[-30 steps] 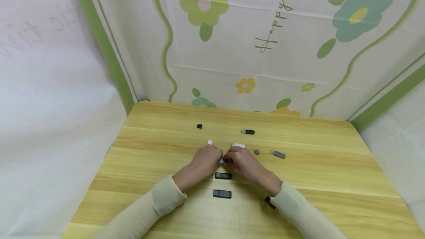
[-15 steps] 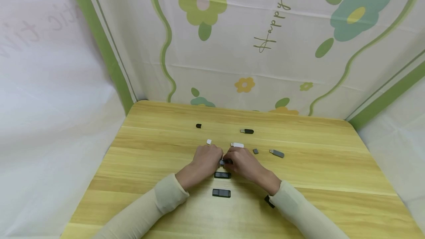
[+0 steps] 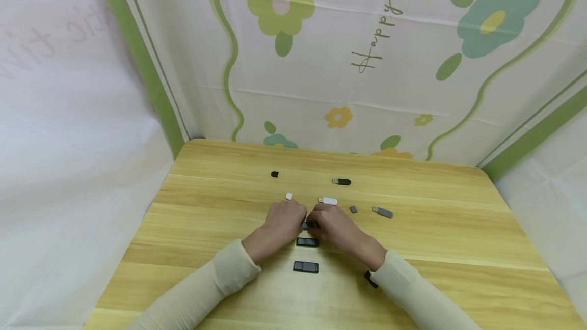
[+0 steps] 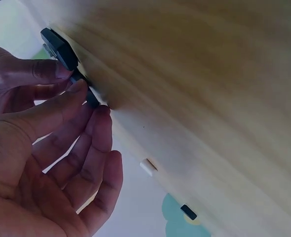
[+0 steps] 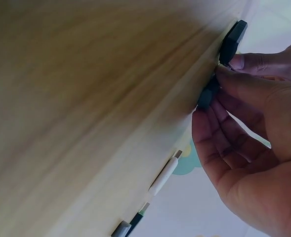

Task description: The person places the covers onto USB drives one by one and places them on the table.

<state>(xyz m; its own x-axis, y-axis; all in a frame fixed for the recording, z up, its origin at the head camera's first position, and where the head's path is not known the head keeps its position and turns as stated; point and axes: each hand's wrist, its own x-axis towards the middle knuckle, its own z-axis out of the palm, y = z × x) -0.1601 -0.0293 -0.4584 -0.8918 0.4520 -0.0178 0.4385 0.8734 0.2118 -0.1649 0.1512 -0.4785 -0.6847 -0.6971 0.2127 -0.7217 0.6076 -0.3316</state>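
Observation:
Between my two hands, low over the wooden table, is a dark USB flash drive (image 3: 305, 225). My left hand (image 3: 285, 222) pinches its left end with thumb and fingertips. The other end is pinched by my right hand (image 3: 334, 225), whose fingers hide much of it. In the right wrist view, part of the dark drive (image 5: 208, 94) shows below the thumb; the left wrist view shows its other part (image 4: 92, 97) at the fingertips. Just on the near side of the hands lies a black USB drive (image 3: 308, 242), with a second black USB drive (image 3: 306, 267) closer to me.
Beyond the hands lie a white USB drive (image 3: 328, 200), a white cap (image 3: 289, 196), a black cap (image 3: 274, 174) and an uncapped black USB drive (image 3: 341, 182). To the right are a grey cap (image 3: 353, 209) and grey USB drive (image 3: 382, 212). A black object (image 3: 371, 279) sits by the right sleeve.
The pale glint seen between my fingertips a second ago has given way to a dark surface. Both hands keep their pinch in nearly the same place.

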